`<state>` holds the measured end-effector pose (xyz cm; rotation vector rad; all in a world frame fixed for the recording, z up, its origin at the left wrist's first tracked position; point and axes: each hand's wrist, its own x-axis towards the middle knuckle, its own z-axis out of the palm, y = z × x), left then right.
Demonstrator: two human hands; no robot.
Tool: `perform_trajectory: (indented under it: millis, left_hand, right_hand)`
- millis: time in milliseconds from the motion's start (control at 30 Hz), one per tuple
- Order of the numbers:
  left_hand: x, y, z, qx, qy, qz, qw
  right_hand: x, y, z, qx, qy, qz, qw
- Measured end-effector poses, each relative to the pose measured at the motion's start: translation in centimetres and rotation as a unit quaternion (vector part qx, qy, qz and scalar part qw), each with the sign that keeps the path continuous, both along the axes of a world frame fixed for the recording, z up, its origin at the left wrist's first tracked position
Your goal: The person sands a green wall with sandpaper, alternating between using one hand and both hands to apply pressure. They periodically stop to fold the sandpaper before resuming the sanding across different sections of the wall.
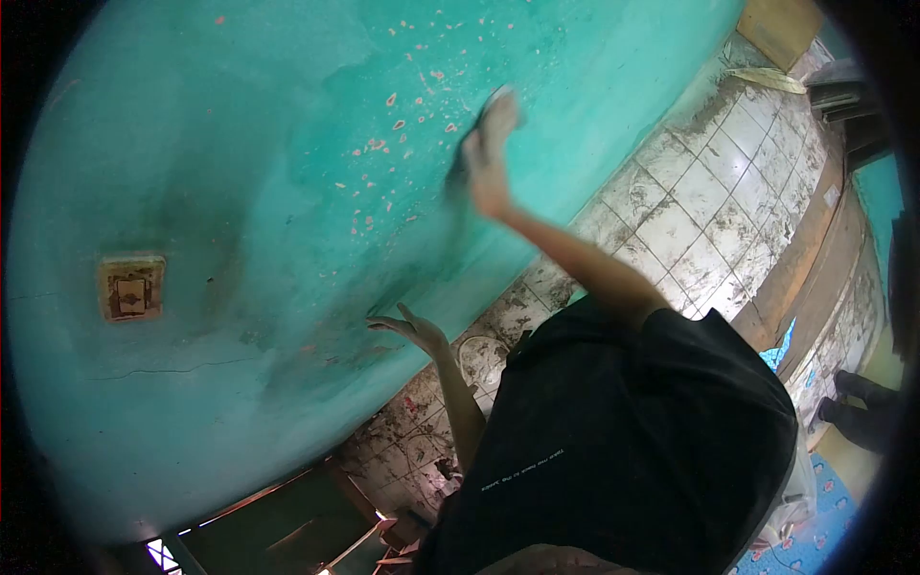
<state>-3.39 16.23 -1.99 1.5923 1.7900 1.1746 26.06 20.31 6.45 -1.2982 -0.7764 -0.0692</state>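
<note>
My right hand (493, 158) is against the green wall (335, 144), blurred by motion, its fingers close together over a dark, thin item that I cannot make out. Pinkish chipped spots mark the paint beside it. Lower down, my left hand (412, 331) is held close to the wall with its fingers apart and nothing in it. The black shirt (632, 431) on my body fills the lower right and hides part of my left arm.
Dirty white floor tiles (698, 196) run along the wall's foot. A wall box (131, 288) is at the left. Brown boards (800, 259) lie at the right, near a person's dark-clad legs (862, 412). A dark panel (283, 527) stands at the bottom.
</note>
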Motion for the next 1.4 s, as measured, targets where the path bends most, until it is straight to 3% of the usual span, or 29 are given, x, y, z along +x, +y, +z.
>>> perform_trajectory:
  millis: [33,67,100,167,200,267,300,367,400,467,500,533,567,600,633,667,733,767,833,900,933,1100,1167,1267,1333,1400]
  left_hand:
    - [-0.5,0.0,0.4,0.005,0.007,0.011,1.000]
    - [-1.1,0.1,0.2,0.004,0.006,0.013,1.000]
    - [-1.7,0.3,-0.4,-0.001,0.013,0.019,1.000]
    - [-3.2,0.1,-0.6,-0.015,0.020,0.031,0.999]
    - [-3.2,0.8,-0.5,-0.023,-0.006,0.047,0.999]
    - [-3.6,1.6,-0.8,-0.035,-0.028,0.070,0.996]
    - [-3.6,2.2,-0.7,0.008,-0.051,0.060,0.997]
    - [-5.8,2.2,0.1,0.054,-0.063,0.051,0.995]
    - [-6.6,2.2,0.5,0.037,-0.028,0.070,0.996]
    - [-8.1,1.5,0.6,0.014,0.002,0.095,0.995]
    - [-9.0,0.8,0.4,0.009,-0.003,0.092,0.996]
    - [-9.9,0.3,0.2,0.004,-0.007,0.088,0.996]
    - [-11.0,-0.1,-0.6,0.001,-0.007,0.091,0.996]
    - [-12.1,-0.1,-1.8,0.001,0.006,0.081,0.997]
    - [-13.0,0.1,-2.4,0.003,0.020,0.069,0.997]
    - [-13.5,0.4,-2.3,0.004,0.019,0.069,0.997]
    - [-14.1,0.6,-1.7,0.002,0.019,0.051,0.999]
    - [-14.8,0.7,-1.0,0.002,0.020,0.046,0.999]
    - [-15.3,1.5,0.3,0.034,0.047,0.015,0.998]
    - [-16.4,1.5,1.0,0.066,0.029,0.013,0.997]
    - [-16.2,1.9,1.1,0.106,0.006,0.016,0.994]
    - [-16.5,1.7,2.2,0.077,0.013,-0.005,0.997]
    - [-17.1,1.2,2.7,0.069,0.021,-0.008,0.997]
    - [-19.2,1.9,3.5,0.094,-0.003,-0.033,0.995]
    - [-21.4,1.2,3.7,0.110,0.027,-0.025,0.993]
    - [-23.2,1.1,3.2,0.103,0.040,-0.029,0.993]
  right_hand:
    - [3.5,0.6,1.2,0.032,0.083,-0.037,0.995]
    - [7.9,3.0,-1.8,0.060,0.224,0.008,0.973]
    - [8.0,2.9,-0.7,0.058,0.221,0.009,0.974]
    - [6.1,1.9,2.8,0.077,0.134,-0.080,0.985]
    - [1.5,1.8,3.6,0.023,0.118,-0.089,0.989]
    - [-8.0,0.0,2.2,-0.003,0.007,0.060,0.998]
    - [-9.0,-0.2,0.4,-0.007,0.012,0.066,0.998]
    - [-9.3,-0.4,-2.2,-0.007,-0.107,0.104,0.989]
    - [-5.7,0.9,-2.8,0.006,-0.055,0.043,0.998]
    - [3.1,0.4,1.2,0.000,0.014,-0.089,0.996]
    - [6.8,0.0,1.4,0.064,0.187,0.037,0.980]
    - [8.4,-0.2,1.3,0.125,0.353,0.160,0.913]
    - [5.7,0.2,1.8,0.120,0.354,0.161,0.913]
    - [0.7,1.2,3.0,0.051,0.205,0.035,0.977]
    - [-4.8,2.3,4.0,-0.017,0.046,-0.095,0.994]
    - [-11.1,3.0,3.3,-0.042,-0.033,-0.099,0.994]
    - [-20.4,0.5,1.9,-0.052,-0.099,0.074,0.991]
    - [-20.8,0.3,1.5,-0.053,-0.098,0.070,0.991]
    - [-18.3,0.3,0.2,-0.131,-0.225,0.040,0.965]
    - [-11.0,2.0,-1.4,-0.004,-0.119,-0.029,0.992]
    - [-10.7,2.6,-1.8,-0.005,-0.129,-0.031,0.991]
    - [-13.2,3.9,3.3,-0.021,0.021,-0.136,0.990]
    - [-24.8,2.6,2.5,-0.054,-0.036,-0.030,0.997]
    - [-26.3,1.1,1.4,-0.060,-0.084,0.037,0.994]
    - [-18.2,2.5,0.7,-0.019,-0.056,-0.023,0.998]
    - [-9.2,3.8,1.4,0.087,0.066,-0.078,0.991]
